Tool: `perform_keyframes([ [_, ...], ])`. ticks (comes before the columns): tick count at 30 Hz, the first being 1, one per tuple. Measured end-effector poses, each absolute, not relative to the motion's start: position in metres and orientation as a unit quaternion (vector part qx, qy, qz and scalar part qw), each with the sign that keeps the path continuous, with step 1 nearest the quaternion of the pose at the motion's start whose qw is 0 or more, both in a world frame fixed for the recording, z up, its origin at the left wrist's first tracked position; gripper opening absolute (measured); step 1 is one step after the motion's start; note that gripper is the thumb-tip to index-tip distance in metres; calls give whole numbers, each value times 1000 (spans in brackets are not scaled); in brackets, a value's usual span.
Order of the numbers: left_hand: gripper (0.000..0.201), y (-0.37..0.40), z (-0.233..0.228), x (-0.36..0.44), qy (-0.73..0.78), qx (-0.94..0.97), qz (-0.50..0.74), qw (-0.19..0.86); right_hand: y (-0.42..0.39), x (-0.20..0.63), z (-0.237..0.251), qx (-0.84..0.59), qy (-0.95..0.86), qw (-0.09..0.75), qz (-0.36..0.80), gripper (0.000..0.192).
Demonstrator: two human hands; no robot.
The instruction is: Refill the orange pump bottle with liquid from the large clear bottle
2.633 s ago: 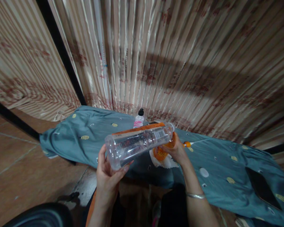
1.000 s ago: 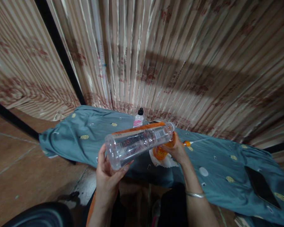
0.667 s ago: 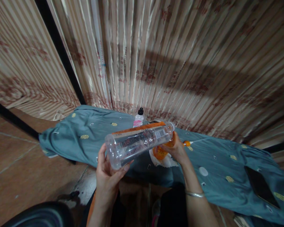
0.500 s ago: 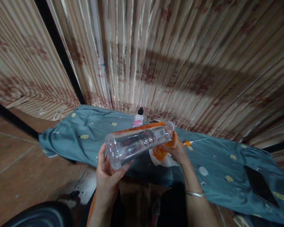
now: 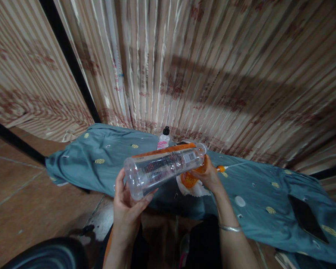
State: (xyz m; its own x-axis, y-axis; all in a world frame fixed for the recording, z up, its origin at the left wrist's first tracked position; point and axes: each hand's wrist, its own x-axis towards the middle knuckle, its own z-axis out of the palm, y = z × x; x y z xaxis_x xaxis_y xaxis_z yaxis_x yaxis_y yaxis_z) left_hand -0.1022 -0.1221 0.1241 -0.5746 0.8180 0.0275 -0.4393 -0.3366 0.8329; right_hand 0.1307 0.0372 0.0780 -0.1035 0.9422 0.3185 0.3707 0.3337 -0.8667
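Note:
A large clear plastic bottle [image 5: 162,170] with an orange-edged label lies tilted across the middle, its base to the left and its neck to the right. My left hand [image 5: 130,200] is closed round the base end. Below the neck, my right hand [image 5: 207,175] grips an orange bottle [image 5: 189,180], which stands over a white tissue [image 5: 197,191]. The clear bottle's neck hides the orange bottle's top, so I cannot tell whether the two mouths touch. Behind them stands a small bottle [image 5: 164,140] with a black cap and a pink label.
A teal patterned cloth [image 5: 123,144] covers the long bench. On its right part lie an orange-and-white nozzle [image 5: 220,169], a white round lid [image 5: 240,201] and a black phone [image 5: 308,218]. A striped curtain [image 5: 184,74] hangs behind, with a black pole [image 5: 70,59] at left.
Almost nothing differs. Both hands and both bottles keep their places, and the view has shifted very slightly.

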Motion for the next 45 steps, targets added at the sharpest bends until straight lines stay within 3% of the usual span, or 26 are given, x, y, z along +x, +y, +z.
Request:
perform_keyframes([
  [28,88,-120,121,-110,403,246,775,421,37,131,79,-481,-662,469,332,95],
  [45,80,-118,120,-110,410,248,766,427,37,131,72,-463,-671,477,330,84],
])
